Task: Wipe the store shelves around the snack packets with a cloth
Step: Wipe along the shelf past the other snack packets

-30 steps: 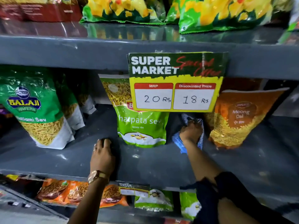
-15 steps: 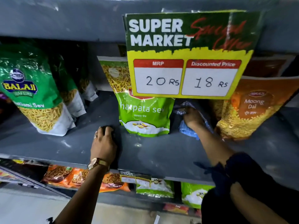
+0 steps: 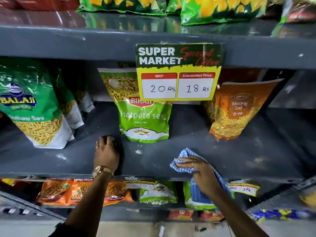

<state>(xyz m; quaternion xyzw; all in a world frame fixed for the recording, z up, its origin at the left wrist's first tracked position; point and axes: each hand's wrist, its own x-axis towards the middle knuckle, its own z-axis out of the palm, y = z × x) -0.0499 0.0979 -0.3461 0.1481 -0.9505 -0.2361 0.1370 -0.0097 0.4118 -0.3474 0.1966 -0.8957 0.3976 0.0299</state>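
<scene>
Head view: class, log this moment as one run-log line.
left hand: flat on shelf | right hand: holding blue checked cloth at front edge | green sev packet: upright | step: wiping

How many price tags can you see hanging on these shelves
3. The big Super Market tag hangs from the upper shelf edge; two smaller tags hang from the middle shelf's front edge, one beside the left wrist, one at right. Others may be hidden.
</scene>
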